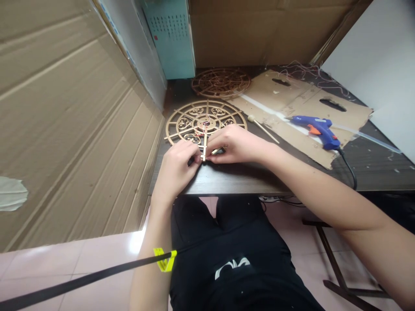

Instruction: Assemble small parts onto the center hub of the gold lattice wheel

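A gold openwork disc (171,125) with spokes and scrollwork, like an ornate clock face, lies flat near the table's front edge. A narrow gold strip (205,144) runs from near its centre toward me, ending in a small crosspiece. My left hand (180,166) is closed, thumb and fingertips pinched at the left of that end. From the other side my right hand (235,144) pinches the same end. Another small pale gold piece (215,151) shows under my right hand's curled fingers; its shape is partly hidden. Thin reddish wire (206,122) lies over the disc's centre.
A darker brown openwork disc (220,82) lies behind. To the right, a blue glue gun (319,127) rests on flattened cardboard (285,103), near a thin round-headed stick (264,129). Loose wires (304,71) tangle at the back. Cardboard (81,108) walls the left side.
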Demonstrator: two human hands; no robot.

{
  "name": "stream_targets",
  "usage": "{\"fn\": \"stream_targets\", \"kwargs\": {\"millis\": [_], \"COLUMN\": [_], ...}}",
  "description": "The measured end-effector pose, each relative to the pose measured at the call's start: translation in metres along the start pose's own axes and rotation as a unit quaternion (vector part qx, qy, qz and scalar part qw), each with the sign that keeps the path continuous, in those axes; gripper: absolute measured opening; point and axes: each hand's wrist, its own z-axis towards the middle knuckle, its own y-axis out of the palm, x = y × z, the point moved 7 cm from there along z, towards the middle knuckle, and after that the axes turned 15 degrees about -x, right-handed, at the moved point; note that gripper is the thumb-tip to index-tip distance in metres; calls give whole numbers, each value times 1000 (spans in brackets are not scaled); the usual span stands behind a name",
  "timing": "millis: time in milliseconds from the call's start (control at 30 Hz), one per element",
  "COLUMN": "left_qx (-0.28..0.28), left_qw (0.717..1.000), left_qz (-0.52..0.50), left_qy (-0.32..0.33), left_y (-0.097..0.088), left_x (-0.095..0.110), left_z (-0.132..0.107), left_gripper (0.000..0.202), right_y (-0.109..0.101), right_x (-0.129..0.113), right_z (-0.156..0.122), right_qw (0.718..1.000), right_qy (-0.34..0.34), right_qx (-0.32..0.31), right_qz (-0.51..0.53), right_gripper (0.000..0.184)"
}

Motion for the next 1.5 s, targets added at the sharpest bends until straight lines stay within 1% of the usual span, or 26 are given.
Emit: {"fn": "stream_targets", "kwargs": {"millis": [200,433,700,833,1033,1167,1267,1367,1500], "left_qx": [1,6,18,17,15,20,25,24,26], "left_qw": [1000,1000,999,999,999,998,997,997,997], "left_qz": [1,3,18,30,28,45,62,71,74], "left_qy": [-3,8,19,21,21,28,24,22,14], "left_y": [0,1,1,2,3,3,2,2,0], "left_x": [-1,-1,2,3,1,2,3,5,6], "left_z": [0,-1,-1,-1,-1,-2,-2,-2,-2], "left_gripper": [24,25,26,25,26,26,27,25,20], "right_y": [-2,1,3,8,19,25,27,25,12], "right_x": [5,8,1,5,11,11,13,18,26], "right_z": [-1,0,3,4,6,9,11,10,3], "right_qw": [1000,999,1000,999,995,990,987,988,988], "right_qy": [15,29,16,46,83,111,134,146,151], "right_qx": [17,16,5,-5,-44,-56,-50,-33,25], "right_qz": [11,21,18,4,-37,-67,-70,-48,-10], "right_gripper": [12,13,13,10,7,4,5,7,5]}}
